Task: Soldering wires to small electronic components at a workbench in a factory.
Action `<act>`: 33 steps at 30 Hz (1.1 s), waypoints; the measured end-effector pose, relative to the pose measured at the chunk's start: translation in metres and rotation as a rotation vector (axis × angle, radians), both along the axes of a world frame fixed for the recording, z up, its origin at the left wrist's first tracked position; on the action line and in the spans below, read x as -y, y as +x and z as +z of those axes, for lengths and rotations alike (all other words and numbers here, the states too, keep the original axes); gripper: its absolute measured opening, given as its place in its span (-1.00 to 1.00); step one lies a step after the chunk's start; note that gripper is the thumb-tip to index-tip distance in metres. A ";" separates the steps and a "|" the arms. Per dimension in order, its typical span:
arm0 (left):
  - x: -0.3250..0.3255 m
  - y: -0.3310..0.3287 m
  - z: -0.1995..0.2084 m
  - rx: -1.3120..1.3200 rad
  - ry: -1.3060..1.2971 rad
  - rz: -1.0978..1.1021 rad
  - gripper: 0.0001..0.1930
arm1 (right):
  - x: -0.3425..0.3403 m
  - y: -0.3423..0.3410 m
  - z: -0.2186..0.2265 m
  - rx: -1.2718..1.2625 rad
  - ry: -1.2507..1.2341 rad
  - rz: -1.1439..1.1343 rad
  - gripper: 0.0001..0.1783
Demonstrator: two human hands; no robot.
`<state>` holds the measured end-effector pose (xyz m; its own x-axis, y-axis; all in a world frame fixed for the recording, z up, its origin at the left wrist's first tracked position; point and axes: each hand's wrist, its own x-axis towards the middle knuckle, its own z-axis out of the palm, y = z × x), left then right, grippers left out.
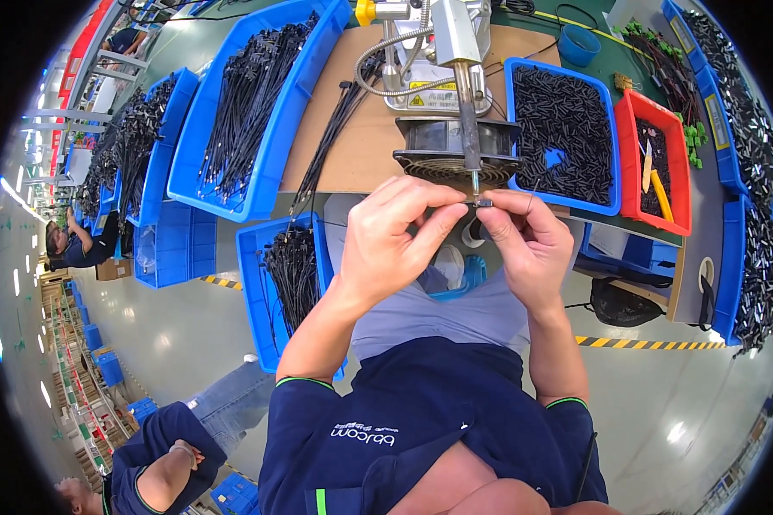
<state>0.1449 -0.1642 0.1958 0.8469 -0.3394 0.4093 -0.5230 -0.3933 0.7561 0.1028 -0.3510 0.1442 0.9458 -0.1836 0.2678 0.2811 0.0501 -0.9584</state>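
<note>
My left hand (386, 245) is closed in a pinch, its thumb and forefinger meeting just left of a metal tip. What it holds, if anything, is hidden by the fingers. My right hand (531, 249) pinches a small black piece (484, 203) between thumb and forefinger. That piece is right by the fingertips of both hands, under the narrow metal tip (475, 182) of a bench machine (455, 39). Behind the fingers a black fan (455, 137) with a round wire guard sits at the bench edge.
A blue bin (262, 112) of black cables stands left; another cable bin (258, 292) hangs lower. Loose cables (331, 142) lie on the brown board. At right are a blue bin (563, 129) of short black pieces and a red bin (661, 154) with yellow-handled tools.
</note>
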 end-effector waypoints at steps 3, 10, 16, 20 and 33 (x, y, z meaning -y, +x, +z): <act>0.000 0.001 -0.001 0.016 0.001 0.002 -0.83 | -0.001 0.000 0.000 0.004 0.017 0.004 -0.79; -0.001 0.001 -0.001 0.019 -0.003 0.005 -0.84 | -0.002 0.001 -0.001 0.000 0.038 -0.002 -0.79; -0.003 -0.001 -0.001 -0.013 -0.012 0.017 -0.84 | -0.005 0.001 -0.003 0.019 0.025 -0.015 -0.80; -0.005 -0.003 -0.005 -0.061 -0.022 0.020 -0.84 | -0.006 0.001 -0.003 0.024 0.025 -0.005 -0.82; -0.005 -0.022 -0.040 -0.535 -0.436 -0.040 -0.87 | -0.006 -0.023 -0.027 -0.030 0.068 0.018 -0.78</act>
<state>0.1233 -0.1594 0.1557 0.9607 -0.2741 0.0447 -0.0416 0.0169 0.9990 0.0802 -0.3450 0.1167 0.9564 -0.1837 0.2269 0.2510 0.1200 -0.9605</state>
